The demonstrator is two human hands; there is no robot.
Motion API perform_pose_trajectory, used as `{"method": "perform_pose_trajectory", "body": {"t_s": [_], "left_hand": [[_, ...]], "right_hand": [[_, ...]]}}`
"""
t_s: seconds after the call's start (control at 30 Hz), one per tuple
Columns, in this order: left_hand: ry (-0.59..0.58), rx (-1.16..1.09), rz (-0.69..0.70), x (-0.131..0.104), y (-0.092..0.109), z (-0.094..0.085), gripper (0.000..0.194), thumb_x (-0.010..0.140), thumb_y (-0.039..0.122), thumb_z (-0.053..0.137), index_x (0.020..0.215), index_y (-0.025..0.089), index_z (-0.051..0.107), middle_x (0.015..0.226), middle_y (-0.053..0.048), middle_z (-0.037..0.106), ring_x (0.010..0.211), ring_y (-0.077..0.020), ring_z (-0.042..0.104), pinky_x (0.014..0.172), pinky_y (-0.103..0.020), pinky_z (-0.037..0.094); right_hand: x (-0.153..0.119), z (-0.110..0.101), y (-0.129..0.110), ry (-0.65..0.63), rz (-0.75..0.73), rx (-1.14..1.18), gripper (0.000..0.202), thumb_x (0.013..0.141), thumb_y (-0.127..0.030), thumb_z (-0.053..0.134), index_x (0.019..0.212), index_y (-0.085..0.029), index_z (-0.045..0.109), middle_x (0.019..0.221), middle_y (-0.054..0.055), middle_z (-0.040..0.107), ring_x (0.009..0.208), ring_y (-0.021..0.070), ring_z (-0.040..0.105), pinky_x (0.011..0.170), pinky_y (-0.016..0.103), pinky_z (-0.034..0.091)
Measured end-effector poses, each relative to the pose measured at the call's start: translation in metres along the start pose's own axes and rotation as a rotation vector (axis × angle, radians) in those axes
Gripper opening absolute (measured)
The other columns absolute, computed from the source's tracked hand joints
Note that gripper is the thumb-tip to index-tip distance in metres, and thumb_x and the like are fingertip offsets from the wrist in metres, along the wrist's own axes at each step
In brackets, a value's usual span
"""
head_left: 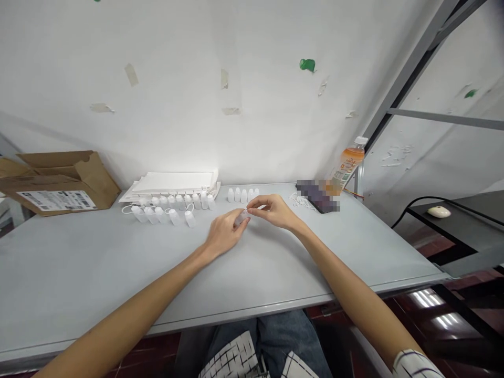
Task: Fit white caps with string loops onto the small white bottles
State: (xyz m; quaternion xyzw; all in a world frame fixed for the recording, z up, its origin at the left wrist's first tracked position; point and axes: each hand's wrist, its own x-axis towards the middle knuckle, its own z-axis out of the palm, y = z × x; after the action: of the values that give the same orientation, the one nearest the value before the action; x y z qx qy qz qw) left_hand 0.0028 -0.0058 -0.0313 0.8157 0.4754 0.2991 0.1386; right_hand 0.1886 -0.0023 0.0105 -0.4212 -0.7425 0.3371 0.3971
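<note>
My left hand (226,232) is closed around a small white plastic bottle (240,217) above the middle of the table. At the top of that bottle, the fingertips of my right hand (271,211) pinch something too small to make out. Just behind my hands stands a short row of similar white bottles (237,195). To the left is a larger group of white bottles (189,218), several with thin white loops at their tops. Right of my hands lies a small heap of thin white strips (302,201).
A stack of white sheets (173,182) lies against the wall, beside an open cardboard box (59,181) at far left. A phone (317,196) and an orange drink bottle (348,164) are at the back right. The grey table's (252,278) front edge is near my lap.
</note>
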Motion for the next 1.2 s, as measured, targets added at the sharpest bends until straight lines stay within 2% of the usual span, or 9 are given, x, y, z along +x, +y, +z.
{"method": "perform_pose_trajectory", "body": {"t_s": [0.1,0.17,0.27,0.33,0.47,0.6,0.77,0.97,1.2], "left_hand": [[0.008,-0.004,-0.029,0.0,-0.001,-0.001,0.038,0.092,0.045,0.044,0.116,0.021,0.062,0.075,0.0,0.067,0.064,-0.0176,0.061,0.063,-0.028,0.041],[0.0,0.011,-0.043,0.001,-0.001,-0.001,0.04,0.093,0.044,0.043,0.121,0.022,0.059,0.067,0.001,0.063,0.062,-0.0184,0.06,0.063,-0.028,0.041],[-0.028,0.03,-0.045,0.001,0.0,-0.003,0.039,0.093,0.041,0.04,0.123,0.022,0.056,0.058,0.004,0.056,0.058,-0.0187,0.058,0.061,-0.028,0.038],[-0.039,0.036,-0.039,0.001,0.001,-0.004,0.037,0.093,0.04,0.04,0.121,0.022,0.056,0.056,0.004,0.054,0.059,-0.0188,0.058,0.06,-0.027,0.037],[-0.055,0.032,-0.028,-0.001,0.003,-0.003,0.034,0.092,0.039,0.039,0.116,0.022,0.057,0.058,0.004,0.055,0.059,-0.0182,0.058,0.058,-0.027,0.035],[-0.065,0.036,-0.022,-0.002,0.005,-0.003,0.032,0.092,0.037,0.04,0.115,0.022,0.057,0.059,0.004,0.056,0.059,-0.0178,0.058,0.058,-0.026,0.035],[-0.077,0.05,-0.015,-0.002,0.005,-0.003,0.03,0.092,0.038,0.04,0.112,0.022,0.057,0.059,0.003,0.056,0.059,-0.0176,0.057,0.057,-0.026,0.034],[-0.078,0.034,0.0,-0.003,0.005,-0.003,0.03,0.093,0.037,0.039,0.111,0.022,0.057,0.062,0.003,0.057,0.059,-0.017,0.055,0.057,-0.026,0.034],[-0.096,-0.054,0.015,-0.003,0.007,-0.004,0.031,0.093,0.036,0.04,0.115,0.022,0.057,0.073,0.001,0.061,0.062,-0.0162,0.054,0.062,-0.027,0.037]], "right_hand": [[0.004,-0.019,0.011,0.107,-0.007,-0.113,0.019,0.084,-0.031,0.06,0.092,-0.018,0.071,0.093,0.006,0.074,0.087,0.0186,0.069,0.071,0.027,0.053],[0.005,-0.041,0.024,0.305,0.01,-0.348,0.017,0.083,-0.027,0.059,0.091,-0.019,0.072,0.089,0.005,0.074,0.084,0.0193,0.069,0.073,0.029,0.052],[0.0,-0.077,0.047,0.506,0.177,-0.662,0.016,0.08,-0.024,0.058,0.083,-0.02,0.074,0.081,0.004,0.075,0.081,0.0209,0.068,0.075,0.031,0.05],[-0.006,-0.096,0.058,0.549,0.319,-0.75,0.018,0.078,-0.022,0.058,0.083,-0.02,0.075,0.08,0.005,0.075,0.079,0.0219,0.068,0.071,0.03,0.049],[-0.016,-0.114,0.067,0.384,0.422,-0.774,0.017,0.072,-0.021,0.061,0.078,-0.019,0.076,0.077,0.005,0.074,0.077,0.0218,0.066,0.065,0.028,0.046],[-0.017,-0.111,0.066,0.179,0.48,-0.753,0.011,0.068,-0.023,0.066,0.073,-0.02,0.075,0.072,0.003,0.072,0.069,0.019,0.064,0.059,0.026,0.042],[-0.014,-0.107,0.063,0.138,0.496,-0.735,0.007,0.067,-0.021,0.067,0.069,-0.019,0.074,0.069,0.002,0.07,0.063,0.0162,0.06,0.056,0.026,0.04],[-0.018,-0.111,0.052,0.142,0.45,-0.287,0.009,0.068,-0.024,0.067,0.067,-0.015,0.068,0.056,0.0,0.059,0.046,0.0088,0.046,0.043,0.022,0.034],[-0.02,-0.104,0.027,0.075,0.388,0.018,0.014,0.069,-0.026,0.071,0.076,-0.014,0.067,0.066,0.005,0.067,0.048,0.0093,0.051,0.043,0.022,0.033]]}}
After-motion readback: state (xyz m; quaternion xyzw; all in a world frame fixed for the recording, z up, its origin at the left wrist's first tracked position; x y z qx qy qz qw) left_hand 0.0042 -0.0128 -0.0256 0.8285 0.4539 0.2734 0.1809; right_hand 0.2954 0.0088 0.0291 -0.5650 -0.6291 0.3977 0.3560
